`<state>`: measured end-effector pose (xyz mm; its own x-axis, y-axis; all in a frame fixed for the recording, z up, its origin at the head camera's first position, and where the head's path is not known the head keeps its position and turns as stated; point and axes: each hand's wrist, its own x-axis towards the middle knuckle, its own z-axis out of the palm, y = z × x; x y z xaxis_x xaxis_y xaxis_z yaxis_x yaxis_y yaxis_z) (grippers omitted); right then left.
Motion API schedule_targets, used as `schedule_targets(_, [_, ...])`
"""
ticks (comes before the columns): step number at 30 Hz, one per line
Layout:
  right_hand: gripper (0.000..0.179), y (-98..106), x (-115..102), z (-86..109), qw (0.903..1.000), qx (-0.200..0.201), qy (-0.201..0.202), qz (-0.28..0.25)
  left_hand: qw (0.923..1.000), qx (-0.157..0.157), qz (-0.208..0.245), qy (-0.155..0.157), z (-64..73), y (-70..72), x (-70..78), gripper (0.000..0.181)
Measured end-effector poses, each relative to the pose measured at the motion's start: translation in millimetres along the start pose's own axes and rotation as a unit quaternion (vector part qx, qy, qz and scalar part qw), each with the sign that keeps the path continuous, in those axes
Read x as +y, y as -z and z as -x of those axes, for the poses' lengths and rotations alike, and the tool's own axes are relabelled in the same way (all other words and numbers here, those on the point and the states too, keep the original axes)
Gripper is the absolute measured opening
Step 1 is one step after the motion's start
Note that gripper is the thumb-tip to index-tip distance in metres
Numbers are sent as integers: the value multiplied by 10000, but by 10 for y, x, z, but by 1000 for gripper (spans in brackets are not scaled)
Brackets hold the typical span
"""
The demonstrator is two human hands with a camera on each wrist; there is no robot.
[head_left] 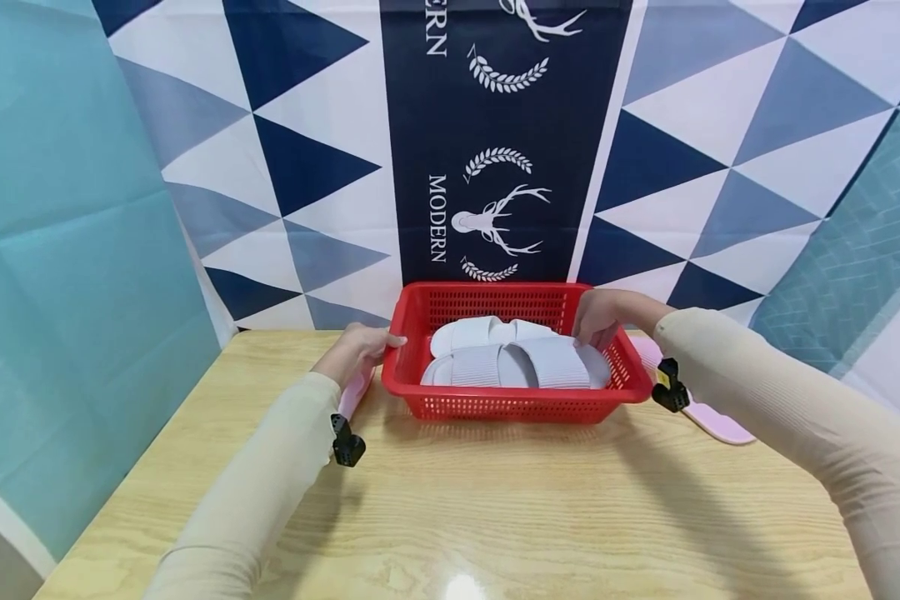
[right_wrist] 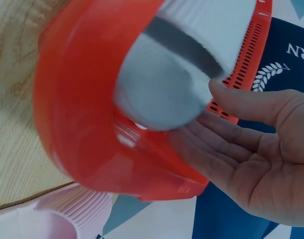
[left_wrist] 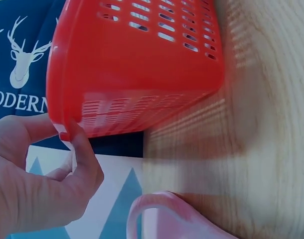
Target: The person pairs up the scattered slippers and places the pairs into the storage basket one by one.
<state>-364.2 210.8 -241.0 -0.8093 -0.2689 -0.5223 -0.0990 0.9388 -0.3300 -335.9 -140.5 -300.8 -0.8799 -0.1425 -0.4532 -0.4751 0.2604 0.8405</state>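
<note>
A red plastic basket [head_left: 510,406] with slotted walls stands on the table against the patterned backdrop. Inside lie white slide slippers, one at the back [head_left: 465,333] and a ribbed one [head_left: 562,362] in front. My left hand [head_left: 360,346] grips the basket's left rim, thumb on one side and fingers on the other, as the left wrist view shows. At the basket's right end, my right hand [head_left: 598,317] holds the front slipper. In the right wrist view the thumb is at the edge of its strap, and the fingers reach beneath the sole [right_wrist: 157,94].
Pink slippers lie on both sides of the basket, one on the left [head_left: 356,392] partly behind my left wrist, one on the right [head_left: 720,423] partly behind my right forearm. The wooden table [head_left: 540,517] meets the backdrop [head_left: 330,208] right behind the basket.
</note>
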Motion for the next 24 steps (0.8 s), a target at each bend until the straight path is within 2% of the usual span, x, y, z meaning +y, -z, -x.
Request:
schedule_targets(7, [39,-5,90,79,9989,321,330,-24,9983,44,-494,-309,34,31,-14,51])
schedule_targets(9, [37,-10,119,102,9978,476,466,-78,9958,91,-784,-468,48,49,-24,50])
schedule_targets(11, [36,-16,151,127,9962,648,548,-205,9901,165,-1194,-719,66,71,-34,50])
schedule_targets(13, [36,-23,188,150,9940,827,591,-400,9813,241,-1608,-1031,84,94,-43,48])
schedule_targets(18, [38,-48,309,188,9879,1226,560,-765,9521,332,-2428,-1832,120,144,-66,40])
schedule_targets(24, [42,-56,484,245,9799,1660,451,-1008,9167,413,-3255,-2280,123,221,-128,42])
